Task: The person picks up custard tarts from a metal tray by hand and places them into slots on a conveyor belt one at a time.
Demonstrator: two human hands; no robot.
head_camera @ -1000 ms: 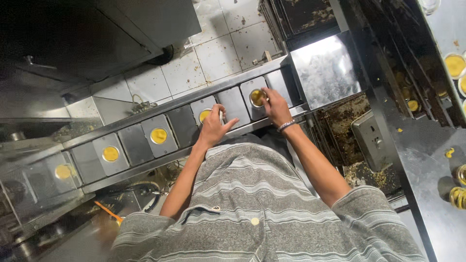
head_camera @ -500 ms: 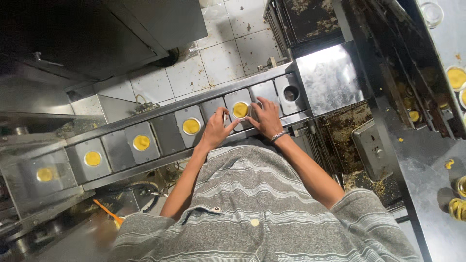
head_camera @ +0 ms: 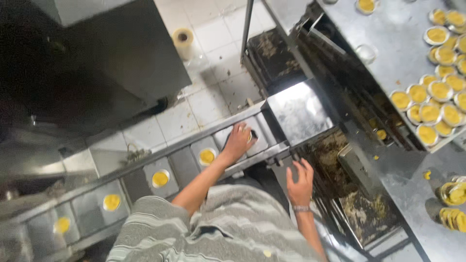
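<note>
Nearest me is my own striped shirt (head_camera: 228, 228), and just past it my right hand (head_camera: 300, 182), banded at the wrist, hangs with fingers spread and holds nothing. It floats over the dark gap beside the conveyor (head_camera: 184, 167), touching none of the metal that I can make out; I judge it is kept free there, close to the belt's end.

My left hand (head_camera: 238, 141) reaches further, palm down over the last plate of the conveyor, just before the steel hood (head_camera: 298, 111). Its fingers curl over a small cup (head_camera: 249, 137) seated in that plate's hole, but the hand hides most of it, so I cannot tell whether the fingers are clamped on the cup or only resting on it.

Back along the belt toward my left, each plate carries one yellow-filled cup (head_camera: 207, 156), set singly in its hole, which I take to be what keeps them evenly spaced.

Further off to the right, a steel table (head_camera: 388, 53) holds a cluster of filled cups (head_camera: 429, 104), touching one another. At the far side, a roll of film (head_camera: 183, 38) stands on the tiled floor (head_camera: 204, 97).
</note>
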